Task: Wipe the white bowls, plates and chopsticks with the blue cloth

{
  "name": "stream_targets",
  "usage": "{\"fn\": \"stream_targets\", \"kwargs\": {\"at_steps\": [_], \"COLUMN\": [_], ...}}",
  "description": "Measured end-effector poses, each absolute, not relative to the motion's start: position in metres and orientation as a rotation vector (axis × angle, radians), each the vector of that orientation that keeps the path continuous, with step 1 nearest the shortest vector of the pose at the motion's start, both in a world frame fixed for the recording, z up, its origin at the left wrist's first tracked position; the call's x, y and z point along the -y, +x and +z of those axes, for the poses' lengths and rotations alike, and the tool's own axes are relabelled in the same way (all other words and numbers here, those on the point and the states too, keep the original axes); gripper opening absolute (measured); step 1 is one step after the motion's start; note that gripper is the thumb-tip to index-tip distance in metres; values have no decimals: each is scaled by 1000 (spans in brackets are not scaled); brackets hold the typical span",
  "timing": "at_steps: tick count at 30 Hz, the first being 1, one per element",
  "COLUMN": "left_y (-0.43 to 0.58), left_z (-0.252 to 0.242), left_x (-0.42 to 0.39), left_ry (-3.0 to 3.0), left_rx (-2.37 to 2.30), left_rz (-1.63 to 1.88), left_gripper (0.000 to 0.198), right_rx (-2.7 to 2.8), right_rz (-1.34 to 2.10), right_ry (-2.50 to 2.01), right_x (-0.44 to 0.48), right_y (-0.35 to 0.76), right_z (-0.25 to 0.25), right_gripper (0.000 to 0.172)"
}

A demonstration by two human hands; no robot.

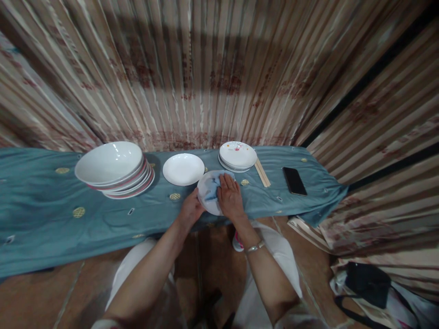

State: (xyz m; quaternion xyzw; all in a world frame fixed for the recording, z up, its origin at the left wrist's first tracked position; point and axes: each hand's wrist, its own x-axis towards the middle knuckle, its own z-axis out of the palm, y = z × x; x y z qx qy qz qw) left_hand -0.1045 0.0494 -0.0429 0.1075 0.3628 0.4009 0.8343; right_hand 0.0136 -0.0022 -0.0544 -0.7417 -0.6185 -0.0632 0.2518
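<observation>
My left hand (190,209) grips the near left rim of a small white plate (206,200), held tilted over the front edge of the blue-clothed table (103,219). My right hand (230,195) lies flat on the plate's face, pressing a blue cloth (213,188) against it. A single white plate (183,169) lies just beyond the held one. A stack of small flower-patterned plates (238,156) stands to the right of it.
A stack of large white bowls and red-rimmed plates (115,170) sits at the left. Wooden chopsticks (262,173) and a black phone (294,181) lie at the right. A striped curtain hangs behind. A black bag (366,278) rests on the floor at lower right.
</observation>
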Motion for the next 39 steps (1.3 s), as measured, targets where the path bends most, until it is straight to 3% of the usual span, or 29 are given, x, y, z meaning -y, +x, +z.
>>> {"fn": "stream_targets", "kwargs": {"at_steps": [8, 21, 32, 39], "left_y": [-109, -104, -107, -105], "left_z": [-47, -41, -47, -47], "left_x": [-49, -50, -53, -51], "left_ry": [262, 202, 123, 139], "left_rx": [-777, -841, -902, -860], "left_rz": [846, 859, 836, 890], "left_gripper": [39, 29, 16, 21], "right_rx": [1587, 1639, 1795, 1911], "right_rz": [-229, -178, -196, -172], "right_ry": [-2070, -2025, -1860, -1762], "right_x": [25, 59, 48, 29], "right_y": [20, -10, -25, -26], "right_z": [-67, -66, -66, -56], "right_gripper": [44, 43, 50, 49]}}
